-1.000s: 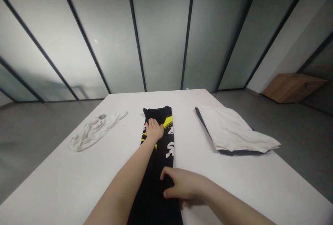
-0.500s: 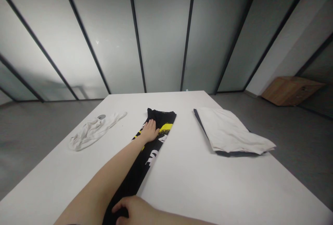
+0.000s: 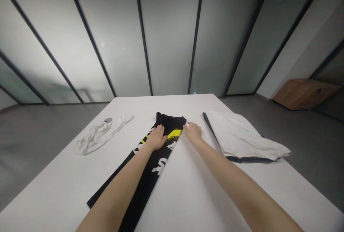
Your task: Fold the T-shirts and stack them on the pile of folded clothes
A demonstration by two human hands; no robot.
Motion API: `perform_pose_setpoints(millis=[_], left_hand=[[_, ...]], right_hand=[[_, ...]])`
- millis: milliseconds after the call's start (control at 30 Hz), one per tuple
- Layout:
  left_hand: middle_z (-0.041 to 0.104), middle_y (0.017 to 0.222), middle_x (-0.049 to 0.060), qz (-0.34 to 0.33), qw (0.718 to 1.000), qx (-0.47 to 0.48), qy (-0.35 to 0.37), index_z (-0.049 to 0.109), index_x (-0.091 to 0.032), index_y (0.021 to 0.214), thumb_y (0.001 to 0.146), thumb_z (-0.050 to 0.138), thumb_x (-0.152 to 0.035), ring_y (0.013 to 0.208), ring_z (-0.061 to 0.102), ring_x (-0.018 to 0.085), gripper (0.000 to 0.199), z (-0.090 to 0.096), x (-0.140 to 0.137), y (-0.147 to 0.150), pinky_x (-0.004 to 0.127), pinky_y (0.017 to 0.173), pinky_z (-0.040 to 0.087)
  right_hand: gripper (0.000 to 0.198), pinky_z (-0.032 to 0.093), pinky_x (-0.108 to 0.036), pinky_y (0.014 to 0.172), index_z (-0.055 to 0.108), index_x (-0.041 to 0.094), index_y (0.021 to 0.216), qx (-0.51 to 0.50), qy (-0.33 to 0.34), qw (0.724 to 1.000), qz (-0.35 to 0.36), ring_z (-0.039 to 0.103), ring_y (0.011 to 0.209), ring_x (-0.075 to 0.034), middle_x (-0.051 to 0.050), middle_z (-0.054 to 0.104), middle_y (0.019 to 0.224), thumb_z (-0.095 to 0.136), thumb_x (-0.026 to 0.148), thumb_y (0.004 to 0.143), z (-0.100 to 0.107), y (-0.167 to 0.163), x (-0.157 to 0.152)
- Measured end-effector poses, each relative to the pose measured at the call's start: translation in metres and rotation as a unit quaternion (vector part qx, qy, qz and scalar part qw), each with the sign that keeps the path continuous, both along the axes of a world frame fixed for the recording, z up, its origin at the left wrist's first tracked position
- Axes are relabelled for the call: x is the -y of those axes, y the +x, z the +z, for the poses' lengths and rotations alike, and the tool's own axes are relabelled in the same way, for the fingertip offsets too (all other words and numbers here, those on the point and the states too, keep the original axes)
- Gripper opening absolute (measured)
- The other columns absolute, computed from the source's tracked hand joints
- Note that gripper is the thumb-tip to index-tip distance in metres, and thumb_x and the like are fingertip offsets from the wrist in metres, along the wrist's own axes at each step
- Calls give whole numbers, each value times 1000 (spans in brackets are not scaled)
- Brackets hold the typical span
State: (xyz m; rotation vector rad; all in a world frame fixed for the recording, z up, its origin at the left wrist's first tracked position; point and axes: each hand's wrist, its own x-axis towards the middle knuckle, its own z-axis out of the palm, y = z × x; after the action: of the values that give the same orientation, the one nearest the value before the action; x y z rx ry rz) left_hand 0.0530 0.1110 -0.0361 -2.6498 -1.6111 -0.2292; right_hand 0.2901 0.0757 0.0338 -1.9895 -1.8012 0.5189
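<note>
A black T-shirt point(image 3: 146, 185) with yellow and white print lies folded lengthwise on the white table. Its far end shows a short black edge, and its near end runs out under my left forearm and past the bottom of the view. My left hand point(image 3: 157, 138) rests flat on the upper part of the shirt, fingers stretched out. At the shirt's far right edge is my right hand point(image 3: 192, 132), its fingers apart, with the fingertips at or just beside the fabric. Whether they touch it I cannot tell.
The white table point(image 3: 204, 196) bears a crumpled white cloth point(image 3: 99, 135) with a small grey disc point(image 3: 108, 120) beside it on the left. To the right lies a folded white garment point(image 3: 239, 133) over a dark one. Beyond are frosted glass panels point(image 3: 172, 35) and a wooden cabinet point(image 3: 303, 94).
My right hand has moved from the shirt's near end up to its far right edge. The left hand stays flat on the shirt. The shirt's near left part now shows more spread out.
</note>
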Motion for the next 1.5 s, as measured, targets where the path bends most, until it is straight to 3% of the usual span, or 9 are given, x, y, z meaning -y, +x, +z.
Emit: perform_pose_setpoints(millis=[100, 233, 333, 467, 600, 833, 1200, 1367, 1500], left_hand=[[39, 169, 19, 1, 1000, 7, -4, 42, -8, 161, 107, 35, -44, 160, 31, 32, 66, 6, 2, 1, 51, 130, 25], [46, 165, 18, 30, 999, 26, 0, 49, -9, 157, 106, 40, -44, 155, 40, 32, 62, 16, 13, 2, 48, 128, 30], [51, 160, 21, 96, 994, 46, 18, 53, -8, 154, 107, 39, -42, 152, 45, 34, 60, 17, 32, 5, 49, 126, 34], [47, 162, 25, 194, 979, 49, 44, 50, -8, 156, 106, 40, -50, 153, 41, 41, 66, 9, 67, 7, 59, 123, 34], [41, 165, 27, 199, 979, 23, 43, 48, -7, 159, 103, 45, -58, 154, 36, 45, 75, 5, 93, 2, 63, 124, 28], [37, 169, 24, 130, 991, 13, 15, 45, -11, 161, 105, 39, -59, 157, 33, 43, 73, 7, 99, -18, 63, 125, 28], [33, 172, 19, -26, 999, -16, -16, 39, -13, 164, 106, 38, -56, 160, 28, 34, 72, 11, 99, -43, 55, 129, 25], [36, 169, 23, 47, 999, -10, -16, 37, -8, 164, 106, 38, -52, 159, 31, 38, 73, 9, 127, -39, 59, 125, 31], [39, 167, 23, 129, 991, 2, 30, 41, -8, 163, 105, 37, -52, 156, 36, 40, 73, 1, 157, -44, 62, 124, 32]], right_hand=[[40, 53, -53, 104, 66, 17, 133, 53, 44, 994, -90, 62, 124, -32, -16, 62, 142, 59, 46, 106, -11, 10, -28], [50, 39, -56, 113, 70, 16, 131, 69, 63, 990, -102, 51, 133, -40, -22, 59, 146, 51, 55, 105, -28, 6, -49], [48, 39, -50, 109, 63, 15, 139, 67, 74, 990, -95, 53, 131, -38, -21, 62, 141, 56, 45, 102, -33, 4, -62], [54, 42, -41, 104, 50, 21, 153, 62, 91, 992, -61, 59, 125, -31, -15, 67, 136, 55, 38, 102, -35, 6, -74], [45, 44, -33, 96, 59, 27, 145, 67, 91, 993, -27, 64, 115, -25, -10, 70, 128, 52, 24, 101, -37, 10, -74], [36, 45, -30, 85, 73, 24, 126, 86, 75, 992, -51, 68, 99, -22, -10, 70, 116, 48, 19, 100, -34, 18, -43], [35, 43, -29, 76, 72, 24, 125, 98, 93, 989, -53, 64, 84, -18, -6, 62, 103, 46, 16, 102, -61, 70, 61], [35, 43, -31, 83, 71, 23, 127, 114, 110, 985, -70, 63, 91, -21, -7, 63, 104, 46, 16, 103, -59, 72, 73], [32, 41, -39, 102, 71, 24, 129, 142, 163, 975, -43, 58, 117, -28, -13, 65, 126, 51, 28, 104, -49, 56, 68]])
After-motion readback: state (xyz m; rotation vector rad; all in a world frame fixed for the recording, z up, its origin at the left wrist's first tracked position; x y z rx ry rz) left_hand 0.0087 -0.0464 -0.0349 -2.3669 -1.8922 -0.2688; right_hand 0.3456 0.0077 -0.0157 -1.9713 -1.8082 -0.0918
